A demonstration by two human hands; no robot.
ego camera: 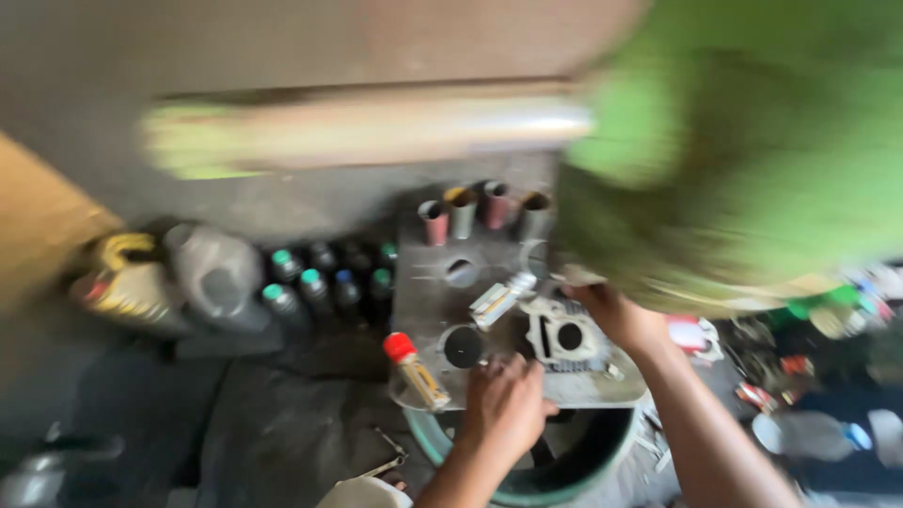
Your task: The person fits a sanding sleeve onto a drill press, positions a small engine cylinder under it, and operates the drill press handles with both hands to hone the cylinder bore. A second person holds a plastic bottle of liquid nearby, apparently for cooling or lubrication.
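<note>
Left hand [503,404]: rested curled on the grey metal plate [428,292]; grasp unclear.
Right hand [616,315]: touched the metal engine part [564,337]; grip hidden by blur.
Nearby: red-capped bottle [414,369].

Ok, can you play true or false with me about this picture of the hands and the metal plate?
1. Both hands rest at a grey metal plate with round holes. True.
2. The left hand holds a hammer high in the air. False: it is curled low at the plate's near edge, and what it grips is too blurred to tell.
3. A small bottle with a red cap lies on the plate. True.
4. The right hand is beside a pale metal part with a big hole. True.
5. The dark bottles left of the plate all have yellow caps. False: the caps that show are green or blue.
</note>
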